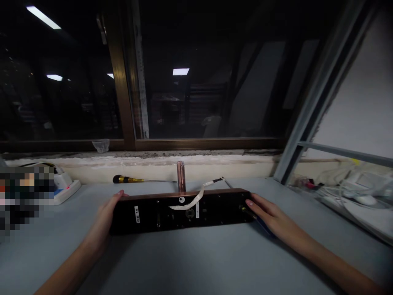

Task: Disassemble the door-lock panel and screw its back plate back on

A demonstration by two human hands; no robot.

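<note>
- Left grip (102,223) and right grip (270,213): closed around opposite ends of the black panel (222,211).
- Panel: at the counter (199,264), likely stiff, smooth, fairly heavy; best held by its ends, sparing the fragile-looking white strip (196,200).
- Beyond panel: screwdriver (126,179).

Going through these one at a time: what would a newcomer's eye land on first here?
Probably the long black panel at the centre, with the left hand at its left end and the right hand at its right. Next, the pale ribbon across its face and the coppery tube standing out behind it. Beyond the panel, to the left, a yellow-and-black screwdriver lies on the table.
</note>
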